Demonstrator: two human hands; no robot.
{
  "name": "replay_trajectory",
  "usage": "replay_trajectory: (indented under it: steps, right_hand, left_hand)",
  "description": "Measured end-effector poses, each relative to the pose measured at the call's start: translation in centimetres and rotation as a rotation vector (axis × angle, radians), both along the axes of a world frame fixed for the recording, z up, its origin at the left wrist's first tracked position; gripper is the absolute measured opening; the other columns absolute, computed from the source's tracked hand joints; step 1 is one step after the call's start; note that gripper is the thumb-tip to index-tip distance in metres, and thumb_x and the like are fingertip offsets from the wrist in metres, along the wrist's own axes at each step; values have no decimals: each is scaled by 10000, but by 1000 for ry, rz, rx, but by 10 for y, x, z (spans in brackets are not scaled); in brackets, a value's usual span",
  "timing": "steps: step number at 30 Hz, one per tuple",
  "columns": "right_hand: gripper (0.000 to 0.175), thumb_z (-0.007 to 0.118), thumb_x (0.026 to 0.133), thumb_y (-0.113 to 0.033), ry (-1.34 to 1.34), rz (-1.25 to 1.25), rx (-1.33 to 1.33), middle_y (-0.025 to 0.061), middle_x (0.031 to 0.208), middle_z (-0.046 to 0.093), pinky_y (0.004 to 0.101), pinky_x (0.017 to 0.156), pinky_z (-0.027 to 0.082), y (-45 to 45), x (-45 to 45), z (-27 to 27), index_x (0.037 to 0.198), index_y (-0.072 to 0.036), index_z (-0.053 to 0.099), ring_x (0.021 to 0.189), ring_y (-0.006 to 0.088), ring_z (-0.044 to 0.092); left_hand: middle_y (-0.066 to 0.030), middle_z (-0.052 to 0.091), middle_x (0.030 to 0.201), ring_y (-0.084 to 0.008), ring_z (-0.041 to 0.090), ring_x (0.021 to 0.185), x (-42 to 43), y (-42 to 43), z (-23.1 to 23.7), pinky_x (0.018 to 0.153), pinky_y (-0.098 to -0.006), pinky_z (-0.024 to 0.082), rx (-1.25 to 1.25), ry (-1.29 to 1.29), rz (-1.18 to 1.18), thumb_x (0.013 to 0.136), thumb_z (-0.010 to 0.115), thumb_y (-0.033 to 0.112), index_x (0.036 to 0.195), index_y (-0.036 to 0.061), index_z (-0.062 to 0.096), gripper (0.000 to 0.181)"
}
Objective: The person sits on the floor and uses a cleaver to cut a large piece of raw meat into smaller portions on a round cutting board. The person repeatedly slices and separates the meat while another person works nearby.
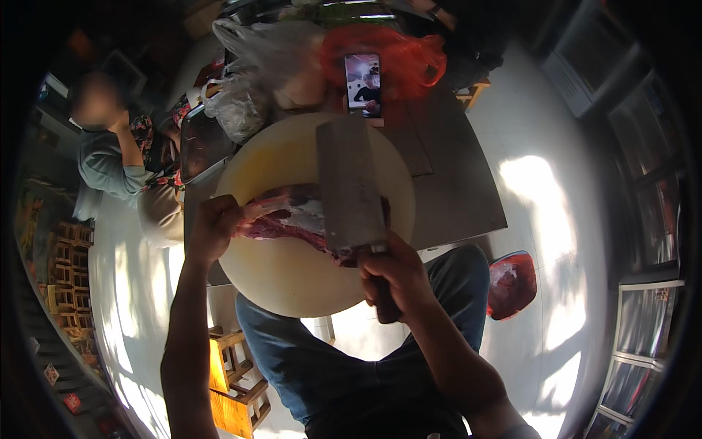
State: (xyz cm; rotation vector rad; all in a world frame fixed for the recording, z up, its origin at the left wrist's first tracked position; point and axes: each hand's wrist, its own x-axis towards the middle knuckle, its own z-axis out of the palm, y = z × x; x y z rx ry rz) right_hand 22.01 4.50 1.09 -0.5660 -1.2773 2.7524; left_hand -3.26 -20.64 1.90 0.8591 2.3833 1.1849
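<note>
A long piece of raw red meat point(290, 217) lies across a round, pale cutting board point(290, 280) with a yellow stain. At the board's left edge, my left hand point(215, 225) grips the narrow end of the meat. My right hand point(397, 274) is closed around the dark handle of a wide cleaver point(348, 181). The cleaver's broad blade points away from me and covers the right part of the meat. Whether the blade touches the meat, I cannot tell.
Beyond the board, a lit phone point(363, 85) stands by a red plastic bag point(414, 60) and clear plastic bags point(238, 107). A metal tray point(205, 140) sits at the left, near a seated person point(112, 159). Wooden stools point(236, 406) and a red bin point(513, 285) are on the floor.
</note>
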Motion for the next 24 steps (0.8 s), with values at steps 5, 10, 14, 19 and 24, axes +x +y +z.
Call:
replay_trajectory:
  steps: [5,10,14,19,24]
  right_hand:
    - [204,589,865,-13,-31,30,74,85,733,597,306,466,488,-11,28,1,1062,19,549,493,155,563]
    - [258,568,921,33,-63,136,40,54,734,591,293,467,483,-40,43,17,1175,4,531,504,146,589]
    - [463,543,1005,-56,-109,263,142,46,775,598,272,507,485,-57,49,12,1457,-32,443,557,118,598]
    - [290,541,993,-92,-61,162,314,74,668,582,307,454,457,-53,-20,5,1268,0,539,497,140,582]
    - [159,582,906,-63,-41,42,59,82,688,586,315,449,454,-24,-58,2,1051,1,566,478,163,557]
  left_hand:
    - [-29,635,733,-80,578,684,1,20,10,604,-273,456,133,61,-41,957,589,138,797,6,641,214]
    - [-18,639,738,-78,592,710,3,30,20,668,-263,480,145,98,-42,953,611,150,824,10,665,198]
    - [-32,684,781,-91,618,741,22,39,43,692,-264,492,95,-32,-19,951,630,143,832,8,688,189]
    - [-33,683,790,-91,617,733,45,57,36,684,-262,488,179,62,-174,930,657,76,837,10,697,120]
    - [8,596,733,-61,563,737,24,2,44,668,-247,454,277,35,7,930,647,64,804,18,643,134]
